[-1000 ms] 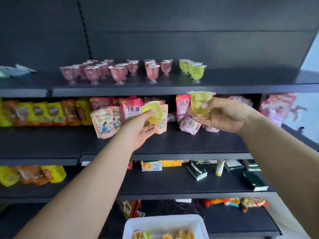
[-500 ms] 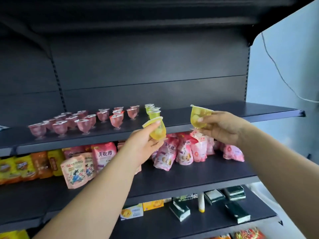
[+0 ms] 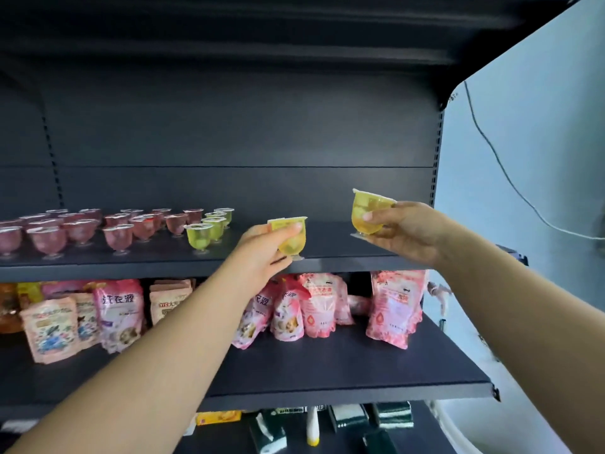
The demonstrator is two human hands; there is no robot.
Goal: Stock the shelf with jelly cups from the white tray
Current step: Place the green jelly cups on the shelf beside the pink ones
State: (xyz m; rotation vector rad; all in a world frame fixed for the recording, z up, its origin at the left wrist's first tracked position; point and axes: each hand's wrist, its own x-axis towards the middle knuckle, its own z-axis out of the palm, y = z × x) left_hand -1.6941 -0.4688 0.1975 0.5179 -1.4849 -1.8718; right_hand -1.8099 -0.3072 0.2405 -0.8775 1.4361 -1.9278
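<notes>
Head view: left hand (image 3: 262, 253) grips yellow jelly cup (image 3: 292, 239); right hand (image 3: 407, 232) likewise.

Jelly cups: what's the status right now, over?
Left hand grips yellow cup at shelf edge. Right hand holds second yellow cup above it. Nothing blocking.

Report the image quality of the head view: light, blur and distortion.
Head view: daylight from the pale wall on the right, with the shelf back panel dark; wide-angle bending of the upright; the yellow cups in the left hand and right hand look soft; the lower right edge is smeared.
</notes>
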